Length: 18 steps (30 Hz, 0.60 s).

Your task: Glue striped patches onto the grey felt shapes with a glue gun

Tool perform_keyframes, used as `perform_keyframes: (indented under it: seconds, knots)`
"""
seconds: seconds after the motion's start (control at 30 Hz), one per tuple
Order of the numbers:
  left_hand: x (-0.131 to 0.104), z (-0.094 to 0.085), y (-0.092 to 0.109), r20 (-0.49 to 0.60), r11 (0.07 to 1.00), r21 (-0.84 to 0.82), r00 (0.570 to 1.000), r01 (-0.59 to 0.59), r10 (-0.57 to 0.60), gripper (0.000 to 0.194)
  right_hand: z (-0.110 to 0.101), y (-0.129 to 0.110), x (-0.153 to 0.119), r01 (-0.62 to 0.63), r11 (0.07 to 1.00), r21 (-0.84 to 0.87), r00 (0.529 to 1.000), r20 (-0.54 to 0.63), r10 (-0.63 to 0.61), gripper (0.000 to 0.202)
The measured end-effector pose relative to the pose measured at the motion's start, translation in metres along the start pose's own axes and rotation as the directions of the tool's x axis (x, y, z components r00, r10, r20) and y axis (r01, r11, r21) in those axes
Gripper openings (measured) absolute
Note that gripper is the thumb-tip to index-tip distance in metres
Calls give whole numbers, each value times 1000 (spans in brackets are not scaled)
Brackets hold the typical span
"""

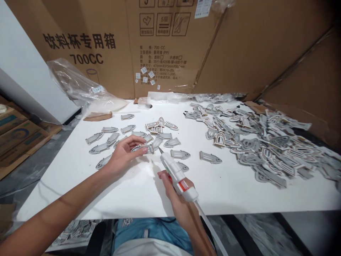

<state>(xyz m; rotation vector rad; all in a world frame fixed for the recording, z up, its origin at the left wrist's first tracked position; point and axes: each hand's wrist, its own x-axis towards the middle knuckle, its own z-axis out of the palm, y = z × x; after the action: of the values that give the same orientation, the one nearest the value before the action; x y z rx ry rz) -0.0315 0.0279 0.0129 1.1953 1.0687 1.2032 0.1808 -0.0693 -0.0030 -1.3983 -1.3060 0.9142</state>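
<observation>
My left hand [125, 153] pinches a grey boat-shaped cutout [147, 148] between thumb and fingers, just above the white table. In my right hand [179, 199] is a white hot glue gun [177, 174] with a red label; the fingers wrap its grip, partly hidden under the body. Its nozzle points up and left, close to the right end of the held cutout; whether they touch I cannot tell. A white glue stick [211, 227] runs out of the gun's back. Around my hands lie several more grey cutouts [210, 157] and a small group of white-and-brown striped ones [157, 129].
A large heap of similar cutouts [277, 153] covers the right side of the white table [255, 199]. Cardboard boxes [165, 42] wall off the back and right. A clear plastic bag [87, 92] lies at the back left. More cutouts [77, 231] are below the table's front edge.
</observation>
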Motion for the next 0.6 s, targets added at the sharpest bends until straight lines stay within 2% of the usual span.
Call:
perform_keyframes:
  seconds: [0.27, 0.47, 0.6]
  knots:
    - [-3, 1, -3, 14, 996, 13, 996, 87, -87, 50, 1, 9, 2, 104, 994, -19, 988, 113, -101, 29]
    - [-6, 2, -2, 103, 992, 39, 987, 119, -122, 50, 5, 12, 5, 144, 990, 0, 980, 139, -143, 26]
    - [-6, 1, -3, 115, 992, 34, 986, 117, -121, 48, 5, 15, 6, 149, 989, 19, 977, 155, -150, 19]
